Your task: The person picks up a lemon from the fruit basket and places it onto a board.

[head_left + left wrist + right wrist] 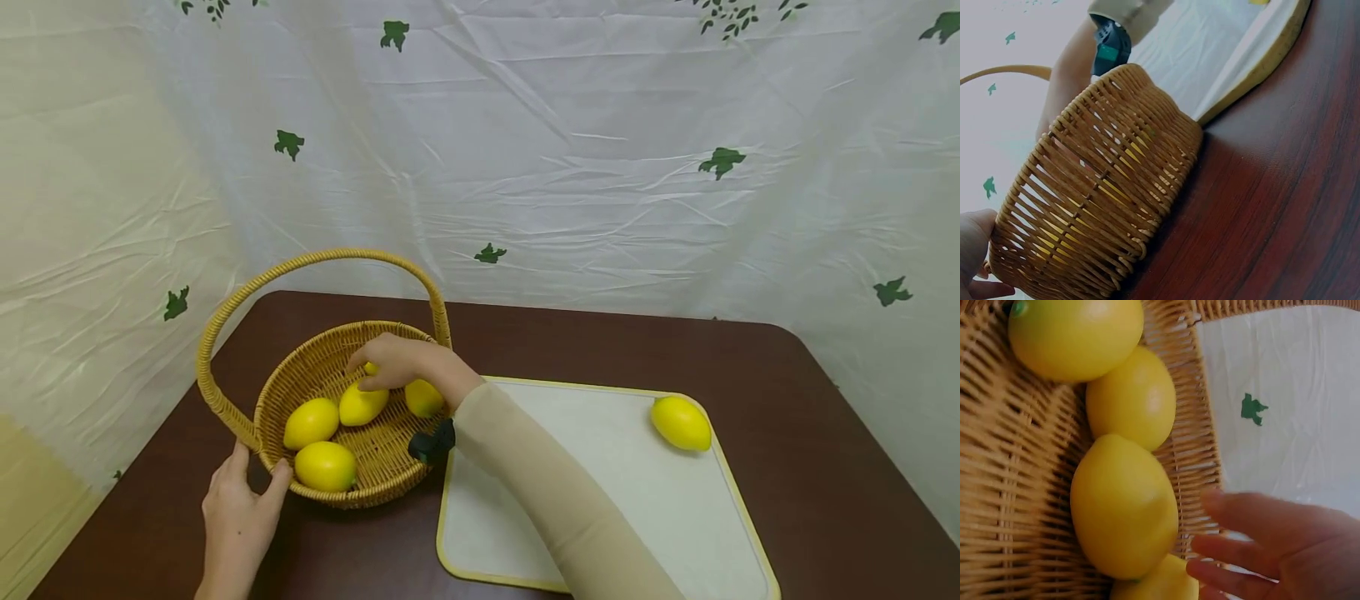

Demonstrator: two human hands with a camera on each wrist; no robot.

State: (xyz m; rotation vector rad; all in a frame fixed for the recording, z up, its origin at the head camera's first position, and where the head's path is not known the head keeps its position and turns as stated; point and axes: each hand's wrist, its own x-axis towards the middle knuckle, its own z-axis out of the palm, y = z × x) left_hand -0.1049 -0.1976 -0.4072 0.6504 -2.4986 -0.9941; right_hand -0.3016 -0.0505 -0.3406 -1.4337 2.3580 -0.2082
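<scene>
A round wicker basket point(390, 450) with a tall arched handle point(330, 257) stands on the table and holds several yellow lemons point(326, 466). At its near left rim, below the handle's foot, my left hand point(242, 508) grips the basket, thumb and fingers spread along the edge. In the left wrist view, that hand point(975, 250) is at the woven wall's end. Over the basket's far side reaches my right hand point(401, 360), fingers loosely bent above a lemon point(364, 404). The right wrist view shows this hand point(1279, 544) beside the lemons point(1124, 506), with nothing in its fingers.
Right of the basket lies a white board point(630, 492) with a yellow edge, one lemon point(681, 422) at its far right corner. A dark wrist device point(432, 443) overlaps the basket's right rim. White cloth point(585, 208) with green leaves hangs behind the dark table point(825, 467).
</scene>
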